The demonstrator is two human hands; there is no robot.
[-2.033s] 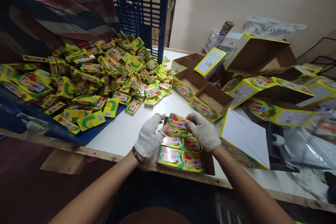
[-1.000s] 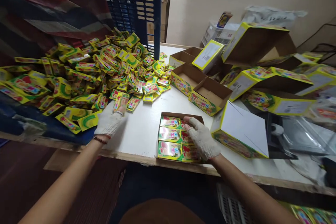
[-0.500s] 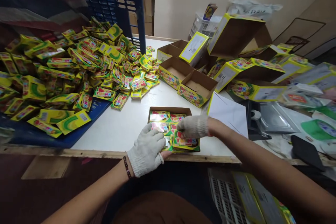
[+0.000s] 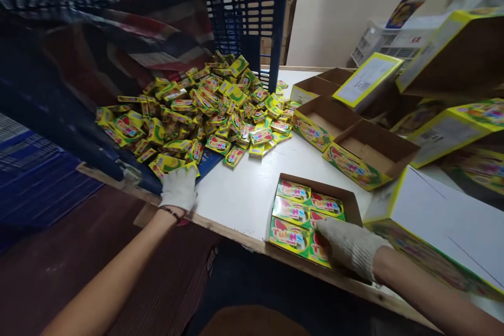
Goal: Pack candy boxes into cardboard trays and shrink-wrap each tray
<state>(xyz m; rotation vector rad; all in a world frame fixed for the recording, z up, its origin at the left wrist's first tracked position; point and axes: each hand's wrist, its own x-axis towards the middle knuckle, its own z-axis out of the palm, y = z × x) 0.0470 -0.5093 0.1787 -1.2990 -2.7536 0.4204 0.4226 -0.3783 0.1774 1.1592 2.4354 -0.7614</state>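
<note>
In the head view my left hand [image 4: 179,189], in a white knit glove, reaches to the near edge of a pile of small yellow-green candy boxes [image 4: 220,110]. Its fingers are stretched out over the nearest boxes, and the fingertips are partly hidden among them. My gloved right hand [image 4: 350,244] lies over the right side of an open cardboard display box [image 4: 352,199], its fingers stretched onto the packed candy boxes [image 4: 290,234] inside. These lie face up in rows, and the hand covers the lower right ones.
A large blue plastic crate [image 4: 275,26] lies on its side around the pile. Empty display boxes [image 4: 356,160] stand at the back right of the white table [image 4: 236,199]. A white-topped carton [image 4: 444,220] is close to my right hand. The table has a wooden front edge [image 4: 232,233].
My left hand has left the display box and moved left to the pile. My right hand stays at the display box, now flatter over the candy boxes. The view has turned left.
</note>
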